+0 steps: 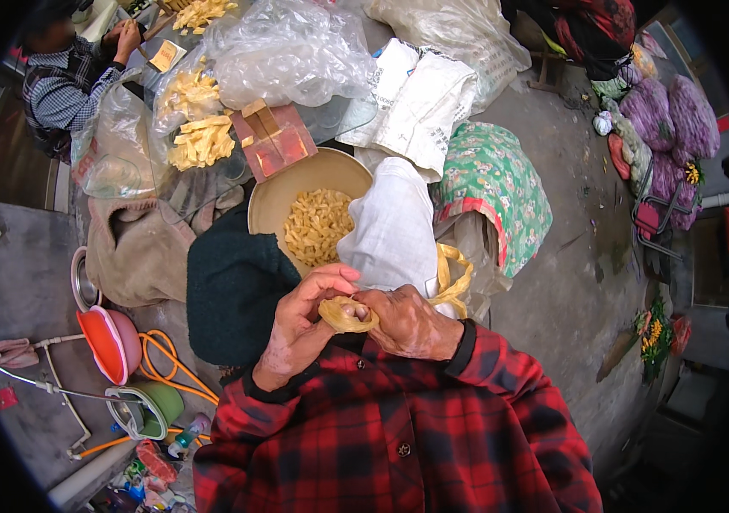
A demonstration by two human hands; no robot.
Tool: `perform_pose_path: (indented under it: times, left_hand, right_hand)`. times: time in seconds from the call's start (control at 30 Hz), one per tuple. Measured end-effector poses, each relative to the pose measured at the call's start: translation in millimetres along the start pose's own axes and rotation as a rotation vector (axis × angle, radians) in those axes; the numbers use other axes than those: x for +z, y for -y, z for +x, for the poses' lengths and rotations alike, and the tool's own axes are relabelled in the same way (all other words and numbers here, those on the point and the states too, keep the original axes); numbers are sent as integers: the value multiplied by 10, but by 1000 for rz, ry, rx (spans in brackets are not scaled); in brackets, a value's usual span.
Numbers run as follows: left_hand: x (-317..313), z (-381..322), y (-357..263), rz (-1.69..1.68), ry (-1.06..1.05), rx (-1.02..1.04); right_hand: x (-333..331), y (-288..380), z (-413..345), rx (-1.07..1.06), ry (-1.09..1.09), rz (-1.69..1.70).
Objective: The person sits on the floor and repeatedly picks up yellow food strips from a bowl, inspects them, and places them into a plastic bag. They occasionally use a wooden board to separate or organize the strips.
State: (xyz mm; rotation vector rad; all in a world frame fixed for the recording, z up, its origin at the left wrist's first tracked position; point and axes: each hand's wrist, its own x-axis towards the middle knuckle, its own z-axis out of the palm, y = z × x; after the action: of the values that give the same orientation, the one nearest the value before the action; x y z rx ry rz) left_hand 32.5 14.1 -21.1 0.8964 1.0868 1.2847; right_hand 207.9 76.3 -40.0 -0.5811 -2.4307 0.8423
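Note:
Both hands meet in front of my chest around a pale yellow, coiled strip of soft sheet material (pixel 348 314). My left hand (pixel 300 320) has its fingers curled about the coil's left side, and fingertips show inside the loop. The right side of the coil is gripped by my right hand (pixel 406 320). Just beyond them, a white cloth (pixel 393 224) lies over my lap and partly over a large tan basin (pixel 268 199). In the basin is a heap of small folded yellow pieces (pixel 318 224). A loose yellow strip (pixel 454 282) hangs at the cloth's right edge.
A red wooden block stand (pixel 278 144) rests at the basin's far rim. Beyond it are yellow bundles (pixel 203 142), clear plastic bags (pixel 294 51) and white woven sacks (pixel 425 96). A green patterned cloth (pixel 499 186) lies right. Another person (pixel 69 90) works at the upper left.

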Motion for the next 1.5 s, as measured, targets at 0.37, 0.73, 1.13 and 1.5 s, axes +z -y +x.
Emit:
perform_pose_path:
  times: [0.37,0.73,1.13,1.5]
  left_hand:
    - [-87,-59,36,29,33,-205]
    - [-292,-62,-186,499,194,-41]
    - [-565,-29,-349,538,339,-175]
    - [-173,38,-118,593,264,28]
  right_hand:
    - [-300,-50,67,-102,210,-419]
    - [-658,-109,42,-56,367,-42]
    - [-707,-200,1,241,427,453]
    - [-588,-207,33,374,470,519]
